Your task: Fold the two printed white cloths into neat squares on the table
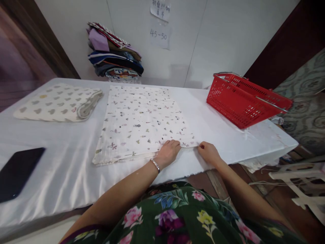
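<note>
The fingertips of the right hand are closed in a pinch on the near right corner of a printed cloth. The left hand lies palm down on the near edge, just left of it, fingers bent together; its thumb is hidden, so whether it grips or only presses cannot be told.

The printed cloth lies flat in layers at the middle of the table, its near edge between the two hands drawn fairly straight. Towards the left, the layers' edges do not quite meet; a hard pull by the right hand could skew them further, since only the left hand bears down. The glossy table cover looks slippery and is rumpled at near left, so the whole piece might slide or crease.

Beyond, a folded cloth lies left, a phone near left, a red basket far right, and a fabric pile far off by the wall.
</note>
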`<move>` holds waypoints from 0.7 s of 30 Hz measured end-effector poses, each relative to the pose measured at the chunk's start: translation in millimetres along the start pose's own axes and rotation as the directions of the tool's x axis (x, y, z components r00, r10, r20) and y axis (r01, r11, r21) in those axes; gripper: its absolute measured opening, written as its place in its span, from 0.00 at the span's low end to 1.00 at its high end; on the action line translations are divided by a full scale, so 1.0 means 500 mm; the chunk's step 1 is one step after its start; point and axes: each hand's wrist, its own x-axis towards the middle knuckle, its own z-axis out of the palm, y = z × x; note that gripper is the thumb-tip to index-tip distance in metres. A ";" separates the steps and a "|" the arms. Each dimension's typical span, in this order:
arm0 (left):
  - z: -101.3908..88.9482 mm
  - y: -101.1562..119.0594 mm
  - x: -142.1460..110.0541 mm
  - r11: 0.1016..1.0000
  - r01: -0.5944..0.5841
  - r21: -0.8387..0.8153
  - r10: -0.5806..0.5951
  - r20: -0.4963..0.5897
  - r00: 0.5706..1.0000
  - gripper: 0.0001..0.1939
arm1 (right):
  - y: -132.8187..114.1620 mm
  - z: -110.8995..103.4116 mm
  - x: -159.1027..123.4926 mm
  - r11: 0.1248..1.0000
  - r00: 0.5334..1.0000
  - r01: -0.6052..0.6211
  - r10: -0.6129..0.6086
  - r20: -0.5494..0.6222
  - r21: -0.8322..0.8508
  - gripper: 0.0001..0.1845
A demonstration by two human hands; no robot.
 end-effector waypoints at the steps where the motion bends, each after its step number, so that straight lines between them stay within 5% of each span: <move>1: 0.001 0.000 0.000 1.000 -0.001 0.002 0.002 -0.005 1.000 0.09 | -0.002 -0.003 -0.002 0.999 1.000 0.002 -0.002 0.001 -0.032 0.08; 5: 0.001 0.005 -0.002 1.000 -0.014 -0.002 0.014 -0.018 1.000 0.07 | -0.020 -0.004 -0.022 0.979 0.970 0.176 -0.191 -0.150 -0.106 0.12; 10: -0.002 0.014 -0.003 0.999 -0.030 0.020 0.031 -0.013 0.999 0.06 | -0.019 0.031 -0.028 0.788 0.765 0.613 -0.611 -0.203 -0.064 0.18; 21: 0.009 0.017 -0.006 1.000 -0.008 -0.013 0.007 -0.125 0.992 0.06 | -0.049 0.037 -0.004 0.676 0.667 0.736 -0.732 -0.136 -0.032 0.16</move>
